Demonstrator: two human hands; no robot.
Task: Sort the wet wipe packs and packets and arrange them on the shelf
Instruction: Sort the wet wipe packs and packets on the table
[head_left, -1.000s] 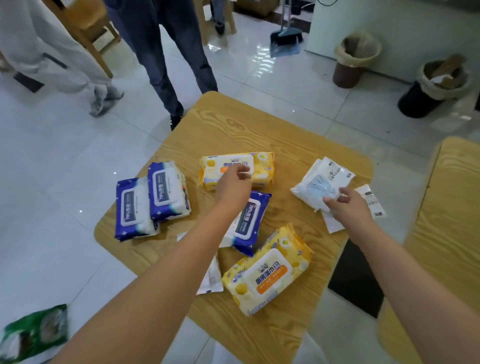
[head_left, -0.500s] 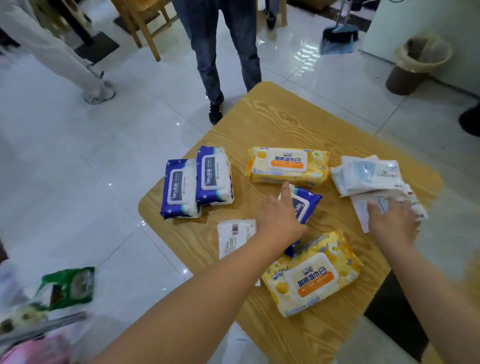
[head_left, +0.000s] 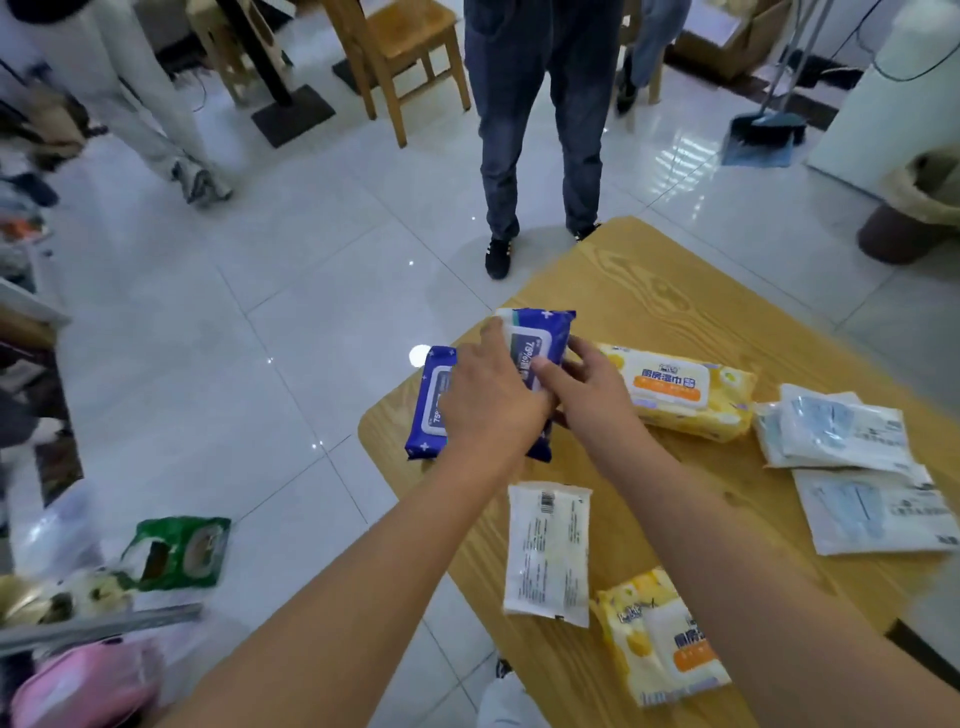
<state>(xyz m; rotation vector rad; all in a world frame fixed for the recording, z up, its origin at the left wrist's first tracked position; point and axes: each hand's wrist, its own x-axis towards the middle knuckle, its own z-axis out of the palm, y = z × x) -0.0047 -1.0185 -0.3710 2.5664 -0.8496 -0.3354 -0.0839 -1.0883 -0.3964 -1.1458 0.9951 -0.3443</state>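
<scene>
My left grip (head_left: 488, 402) and right grip (head_left: 587, 384) hold a blue plastic wipe pack with a white lid (head_left: 540, 338), just beside a second blue pack (head_left: 434, 405). Right of them lies a yellow lidded pack (head_left: 680, 389); nearer me, a flat white packet (head_left: 548, 545) and another yellow pack (head_left: 660, 639); far right, overlapping pale packets (head_left: 836, 434).
</scene>
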